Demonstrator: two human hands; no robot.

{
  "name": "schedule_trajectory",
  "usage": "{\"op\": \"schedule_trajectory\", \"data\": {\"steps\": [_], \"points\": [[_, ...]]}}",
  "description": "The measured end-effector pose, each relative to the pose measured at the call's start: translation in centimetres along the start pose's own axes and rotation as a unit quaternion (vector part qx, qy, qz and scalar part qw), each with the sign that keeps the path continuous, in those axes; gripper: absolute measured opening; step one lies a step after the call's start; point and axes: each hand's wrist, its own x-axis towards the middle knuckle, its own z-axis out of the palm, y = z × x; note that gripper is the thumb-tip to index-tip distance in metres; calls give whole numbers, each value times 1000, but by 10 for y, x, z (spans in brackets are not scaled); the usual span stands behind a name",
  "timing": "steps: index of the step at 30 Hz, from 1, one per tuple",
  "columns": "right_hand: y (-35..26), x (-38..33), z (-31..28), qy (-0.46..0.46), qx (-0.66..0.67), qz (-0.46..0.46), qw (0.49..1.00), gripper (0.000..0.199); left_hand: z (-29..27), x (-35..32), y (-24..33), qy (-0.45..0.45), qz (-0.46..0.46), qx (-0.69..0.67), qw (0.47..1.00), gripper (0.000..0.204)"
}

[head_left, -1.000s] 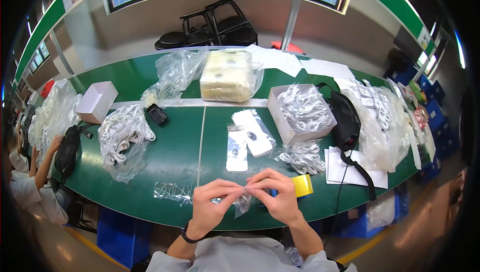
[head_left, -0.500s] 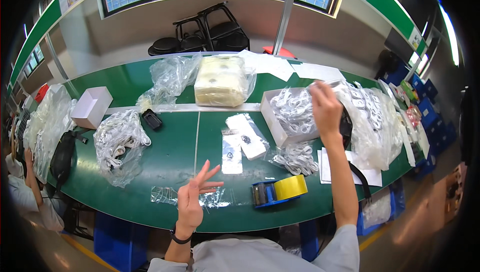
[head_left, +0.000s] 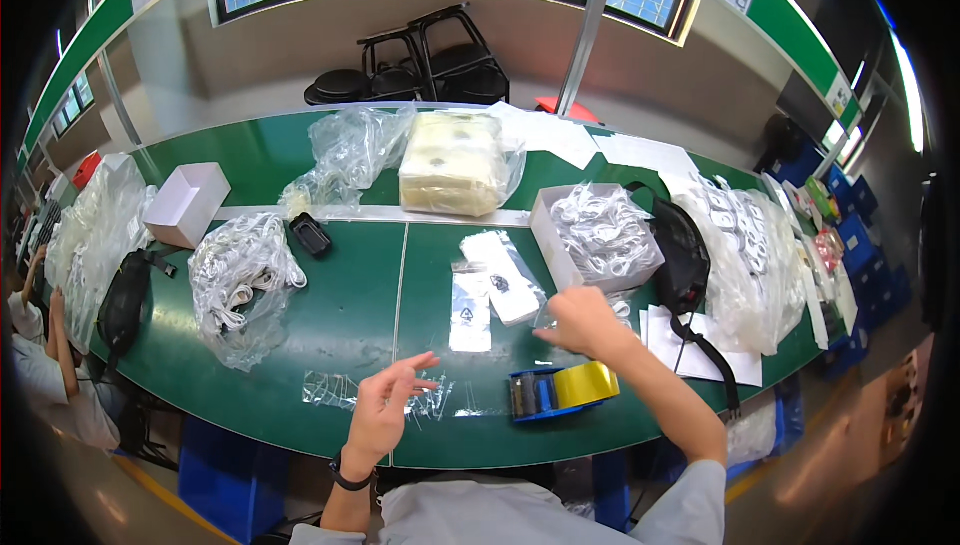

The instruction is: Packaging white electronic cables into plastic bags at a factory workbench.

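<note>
My left hand (head_left: 380,410) hovers over the near part of the green table, fingers apart and nothing in them, beside a strip of clear film (head_left: 330,390). My right hand (head_left: 588,325) is closed just in front of the open white box (head_left: 558,245), which is full of bundled white cables (head_left: 605,230). Something pale shows at its fingertips, too small to name. The hand mostly covers a loose pile of cables (head_left: 622,307). Left of it lie a small clear printed bag (head_left: 470,330) and a bagged white stack (head_left: 505,285). A blue tape dispenser with yellow tape (head_left: 585,385) stands below my right hand.
A black waist pouch (head_left: 680,255) and a large plastic bag of white parts (head_left: 750,275) lie at the right. At the left are a bag of cables (head_left: 240,280), a black tray (head_left: 311,236) and an empty white box (head_left: 187,205). Another person's arm (head_left: 62,340) shows far left.
My right hand has come down and toward me from above the cable box to the loose cable pile. My left hand has lowered slightly, its fingers closer together.
</note>
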Motion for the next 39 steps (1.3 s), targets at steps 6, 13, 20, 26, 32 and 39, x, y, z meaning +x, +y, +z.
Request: {"op": "schedule_trajectory", "data": {"steps": [6, 13, 20, 26, 32, 39], "points": [[0, 6, 54, -120, -183, -9, 976, 17, 5, 0, 7, -34, -3, 3, 999, 38], [-23, 29, -14, 16, 39, -28, 999, 13, 10, 1, 4, 7, -8, 17, 1000, 37], [-112, 28, -53, 112, 450, -48, 884, 11, 39, 31, 31, 129, 248, 240, 930, 73], [-142, 20, -72, 139, 465, -119, 866, 14, 36, 21, 14, 99, 129, -29, 986, 41], [-135, 36, -76, 329, 253, -115, 902, 26, 33, 17, 15, 43, 30, -223, 973, 30], [-117, 34, -75, 31, 456, -118, 882, 11, 28, 9, 16, 22, 59, -72, 995, 29]]}}
